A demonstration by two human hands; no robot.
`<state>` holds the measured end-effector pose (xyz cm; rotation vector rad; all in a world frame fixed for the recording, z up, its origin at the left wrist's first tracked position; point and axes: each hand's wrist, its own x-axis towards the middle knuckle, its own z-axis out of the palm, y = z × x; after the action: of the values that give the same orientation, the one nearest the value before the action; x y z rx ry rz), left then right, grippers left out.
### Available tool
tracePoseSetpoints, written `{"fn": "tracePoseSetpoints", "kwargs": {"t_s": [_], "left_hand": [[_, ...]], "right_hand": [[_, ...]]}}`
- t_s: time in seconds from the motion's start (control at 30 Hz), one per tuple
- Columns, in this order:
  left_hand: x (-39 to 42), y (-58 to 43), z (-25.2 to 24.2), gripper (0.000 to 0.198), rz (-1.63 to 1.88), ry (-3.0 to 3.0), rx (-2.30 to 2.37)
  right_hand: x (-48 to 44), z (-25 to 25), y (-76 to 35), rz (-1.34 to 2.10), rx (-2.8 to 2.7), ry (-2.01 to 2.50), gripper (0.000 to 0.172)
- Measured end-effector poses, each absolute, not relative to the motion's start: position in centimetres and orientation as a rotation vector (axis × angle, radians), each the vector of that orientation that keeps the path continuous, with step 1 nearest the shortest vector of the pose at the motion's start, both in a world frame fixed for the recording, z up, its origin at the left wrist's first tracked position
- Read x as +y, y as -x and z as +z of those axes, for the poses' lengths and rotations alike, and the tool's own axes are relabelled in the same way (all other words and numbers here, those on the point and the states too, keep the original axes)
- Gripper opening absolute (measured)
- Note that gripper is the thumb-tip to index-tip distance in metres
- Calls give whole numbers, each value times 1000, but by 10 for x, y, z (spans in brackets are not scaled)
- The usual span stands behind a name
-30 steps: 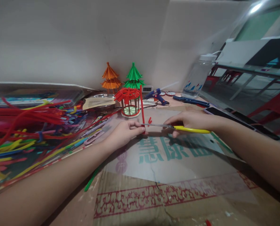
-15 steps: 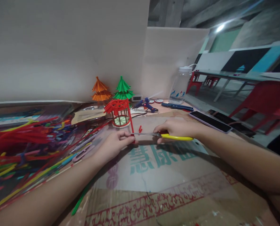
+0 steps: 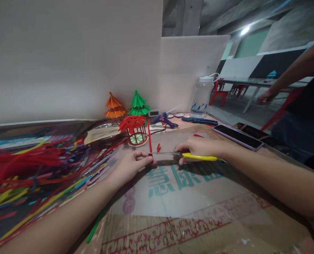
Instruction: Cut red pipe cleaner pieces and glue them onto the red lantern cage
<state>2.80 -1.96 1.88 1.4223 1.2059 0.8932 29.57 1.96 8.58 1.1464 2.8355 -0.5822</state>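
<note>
My left hand [image 3: 138, 161] pinches the lower end of a red pipe cleaner [image 3: 149, 137], which stands nearly upright from the fingertips. In my right hand [image 3: 190, 147] is a pair of scissors [image 3: 199, 157] with yellow handles. Their blades point left and meet the red strip just above my left fingers. Short red cut pieces [image 3: 158, 147] lie on the sheet behind the blades. Beyond my left hand stands a small round pavilion model [image 3: 137, 130] with a red roof, brown posts and a pale green base.
Orange [image 3: 114, 106] and green [image 3: 138, 104] tiered roofs stand by the back board. A glue gun [image 3: 164, 120], blue-handled pliers [image 3: 199, 120], a bottle [image 3: 200, 97] and a phone [image 3: 237, 137] lie to the right. Colourful pipe cleaners [image 3: 27, 162] heap at left. A person [image 3: 299, 98] stands at far right.
A person has come into view at the right. The camera view has shifted slightly. Both hands keep nearly the same pose, with the scissor blades still at the red pipe cleaner.
</note>
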Motion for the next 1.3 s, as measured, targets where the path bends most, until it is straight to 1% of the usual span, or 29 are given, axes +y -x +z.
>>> {"fn": "tracePoseSetpoints", "kwargs": {"t_s": [0.2,0.37,0.47,0.6,0.7,0.8,0.87,0.93,1.03,1.07,1.17,1.3], "left_hand": [[-19,-29,16,33,969,-1432,1167],[-19,-29,17,31,1103,-1516,1317],[-17,-26,16,28,1211,-1542,1378],[-13,-23,16,38,1226,-1539,1416],[-13,-23,14,38,1249,-1517,1418],[-12,-24,9,37,1289,-1485,1363],[-11,-23,5,37,1300,-1461,1301],[-9,-23,2,38,1288,-1442,1258],[-7,-22,1,43,1250,-1427,1256],[-7,-22,1,45,1248,-1418,1259],[-7,-23,2,45,1263,-1374,1258],[-5,-23,0,46,1226,-1401,1245]], "right_hand": [[23,83,-297,-646,2866,-1206,26],[19,91,-300,-584,2906,-1222,31],[14,90,-297,-530,2894,-1157,33],[10,81,-293,-501,2912,-1006,40],[9,79,-294,-466,2937,-874,46],[7,82,-295,-399,2973,-771,45],[8,86,-292,-405,3010,-842,39],[12,88,-285,-393,3035,-1057,35],[30,89,-268,-208,2991,-1368,32],[39,88,-262,-131,2940,-1431,31],[67,83,-242,-71,2827,-1478,31],[97,71,-219,-20,2770,-1552,38]]}}
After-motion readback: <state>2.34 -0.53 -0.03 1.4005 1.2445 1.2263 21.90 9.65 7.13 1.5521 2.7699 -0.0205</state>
